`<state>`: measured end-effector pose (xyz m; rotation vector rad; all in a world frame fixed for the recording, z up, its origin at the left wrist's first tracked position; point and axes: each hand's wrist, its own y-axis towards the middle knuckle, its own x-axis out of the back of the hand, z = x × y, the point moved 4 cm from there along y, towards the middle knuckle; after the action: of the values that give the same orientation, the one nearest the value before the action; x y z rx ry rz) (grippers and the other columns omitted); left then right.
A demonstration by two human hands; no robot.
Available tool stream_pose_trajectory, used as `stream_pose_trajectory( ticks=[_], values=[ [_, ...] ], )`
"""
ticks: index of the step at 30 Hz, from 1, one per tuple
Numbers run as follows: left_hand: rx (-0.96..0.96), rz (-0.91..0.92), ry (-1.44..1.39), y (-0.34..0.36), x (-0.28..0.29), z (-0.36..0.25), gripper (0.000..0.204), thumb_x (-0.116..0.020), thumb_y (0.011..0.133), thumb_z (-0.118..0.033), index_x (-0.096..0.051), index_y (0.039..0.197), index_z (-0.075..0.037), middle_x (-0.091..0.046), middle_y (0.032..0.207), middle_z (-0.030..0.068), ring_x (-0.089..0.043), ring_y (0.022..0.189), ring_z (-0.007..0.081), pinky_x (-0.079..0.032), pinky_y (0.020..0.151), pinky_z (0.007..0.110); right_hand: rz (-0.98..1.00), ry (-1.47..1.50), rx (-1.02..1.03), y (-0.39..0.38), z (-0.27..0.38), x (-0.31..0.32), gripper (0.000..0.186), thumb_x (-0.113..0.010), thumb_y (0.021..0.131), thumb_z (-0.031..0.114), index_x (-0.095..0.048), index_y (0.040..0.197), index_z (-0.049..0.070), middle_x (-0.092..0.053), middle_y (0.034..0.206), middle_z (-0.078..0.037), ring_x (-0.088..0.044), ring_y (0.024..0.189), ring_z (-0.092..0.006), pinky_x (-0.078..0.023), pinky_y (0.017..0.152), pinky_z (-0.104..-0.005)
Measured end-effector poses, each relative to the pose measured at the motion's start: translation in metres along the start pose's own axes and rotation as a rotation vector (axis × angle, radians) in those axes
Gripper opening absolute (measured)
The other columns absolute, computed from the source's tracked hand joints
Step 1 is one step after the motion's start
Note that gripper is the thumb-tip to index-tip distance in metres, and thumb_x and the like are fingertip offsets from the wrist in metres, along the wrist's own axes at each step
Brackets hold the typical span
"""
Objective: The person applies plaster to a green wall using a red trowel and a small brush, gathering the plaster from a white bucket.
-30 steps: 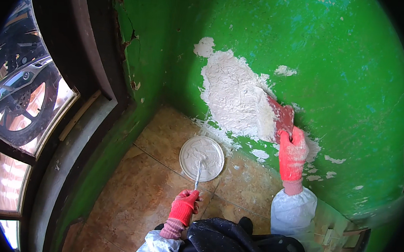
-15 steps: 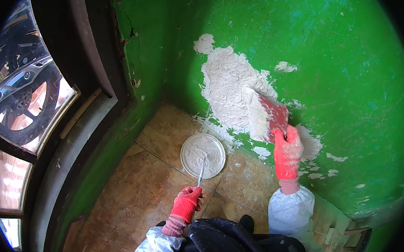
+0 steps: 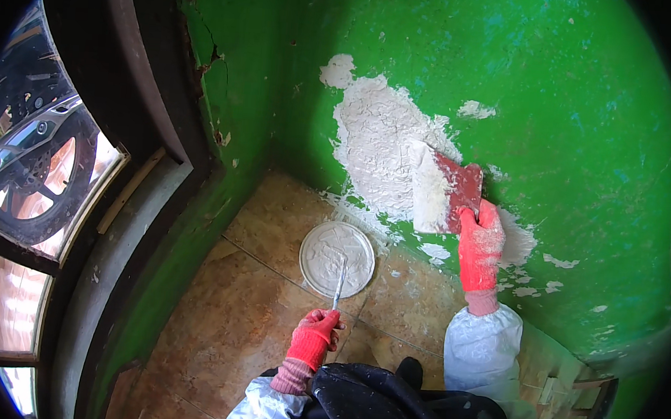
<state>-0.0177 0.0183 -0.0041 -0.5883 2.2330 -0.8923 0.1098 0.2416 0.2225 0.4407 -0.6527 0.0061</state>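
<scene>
My right hand (image 3: 479, 247), in a red glove, grips a wide red putty trowel (image 3: 444, 192) loaded with white plaster and presses it against the green wall (image 3: 560, 108), at the right edge of a rough white plaster patch (image 3: 379, 142). My left hand (image 3: 315, 336), also in a red glove, holds a narrow putty knife (image 3: 339, 281) whose blade reaches over a round white pan of plaster (image 3: 337, 258) lying on the floor. Both forearms wear pale sleeves.
Brown floor tiles (image 3: 242, 320) meet the green walls in a corner. Plaster crumbs lie along the wall's foot. At the left a dark door frame (image 3: 137, 94) opens onto a motorcycle wheel (image 3: 27, 165). A wooden object (image 3: 571, 397) stands at the lower right.
My right hand has drawn the red trowel leftward and slightly up across the plaster patch. My left hand with the putty knife has stayed over the pan.
</scene>
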Motion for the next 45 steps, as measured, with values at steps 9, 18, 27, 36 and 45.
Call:
stream_pose_trajectory(
  ticks=[9,18,27,36,45],
  values=[
    [-0.067,0.014,-0.007,-0.006,-0.008,-0.011,0.021,-0.055,0.09,-0.027,-0.053,0.087,-0.006,-0.061,0.076,0.0028,-0.045,0.042,0.0097,-0.039,0.037,0.024,0.39,0.471,-0.113,-0.042,-0.007,0.0,0.038,-0.045,0.08,-0.006,-0.062,0.112,0.004,-0.06,0.109,-0.004,-0.048,0.073,-0.0062,-0.041,0.063,-0.0185],
    [-0.106,0.012,-0.028,-0.013,-0.003,-0.019,0.022,-0.054,0.09,-0.027,-0.053,0.088,-0.006,-0.061,0.076,0.0025,-0.045,0.043,0.0092,-0.039,0.038,0.024,0.852,-0.168,0.288,-0.044,0.052,0.003,0.058,-0.05,0.074,-0.004,-0.045,0.13,0.011,-0.051,0.128,-0.01,-0.056,0.096,-0.0258,-0.046,0.079,-0.0365],
    [-0.109,0.064,-0.061,-0.008,-0.013,-0.022,0.022,-0.054,0.09,-0.027,-0.052,0.091,-0.005,-0.062,0.077,0.0036,-0.046,0.043,0.009,-0.039,0.037,0.023,0.878,-0.214,0.369,-0.046,0.067,0.005,0.065,-0.053,0.069,-0.007,-0.048,0.129,0.018,-0.056,0.115,-0.012,-0.057,0.09,-0.032,-0.047,0.075,-0.0395],
    [-0.113,0.101,-0.093,-0.005,-0.016,-0.017,0.022,-0.054,0.09,-0.027,-0.052,0.091,-0.005,-0.062,0.077,0.004,-0.045,0.042,0.0094,-0.039,0.036,0.024,0.432,0.101,0.629,-0.007,0.073,0.001,0.04,-0.057,0.074,-0.01,-0.06,0.11,0.01,-0.066,0.093,-0.008,-0.065,0.077,-0.0194,-0.053,0.068,-0.0303],
    [-0.116,0.093,-0.109,-0.005,-0.013,-0.017,0.023,-0.054,0.091,-0.026,-0.051,0.093,-0.004,-0.062,0.078,0.005,-0.046,0.042,0.0099,-0.039,0.036,0.023,0.235,0.394,-0.121,0.072,0.063,-0.043,0.019,-0.056,0.087,0.015,-0.06,0.099,0.001,-0.061,0.07,-0.005,-0.06,0.055,-0.0145,-0.047,0.049,-0.0232]
  ],
)
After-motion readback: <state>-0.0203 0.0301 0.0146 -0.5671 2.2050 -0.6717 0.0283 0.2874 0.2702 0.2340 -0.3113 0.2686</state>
